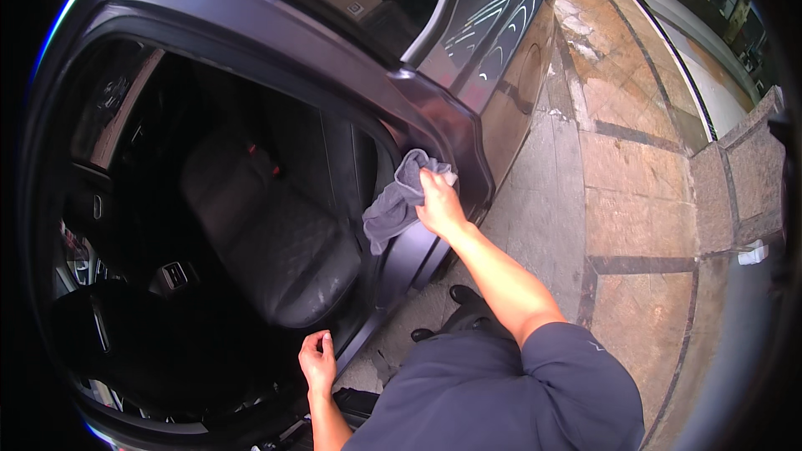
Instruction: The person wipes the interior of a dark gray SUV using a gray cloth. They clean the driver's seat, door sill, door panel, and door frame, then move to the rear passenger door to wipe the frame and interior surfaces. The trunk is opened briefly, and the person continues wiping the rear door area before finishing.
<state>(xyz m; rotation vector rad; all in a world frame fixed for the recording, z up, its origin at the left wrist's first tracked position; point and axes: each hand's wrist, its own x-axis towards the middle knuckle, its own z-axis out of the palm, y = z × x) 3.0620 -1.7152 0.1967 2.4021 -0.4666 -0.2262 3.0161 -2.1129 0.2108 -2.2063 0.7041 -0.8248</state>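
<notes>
My right hand (439, 202) is closed on a grey microfibre cloth (393, 210). It presses the cloth against the grey car's door frame (415, 245), at the rear edge of the open doorway. Part of the cloth hangs over the inner edge of the frame. My left hand (317, 361) hangs lower down beside the door opening, with its fingers loosely curled in and nothing visible in them. Through the doorway, a black quilted seat (288, 234) lies to the left of the cloth.
A red seat-belt buckle (275, 169) shows beside the seat back. The car's rear side panel (493, 42) stretches away at upper right. Tan paving with dark strips (635, 192) covers the ground on the right, alongside a stone block (739, 175). My shoes (462, 293) stand close to the sill.
</notes>
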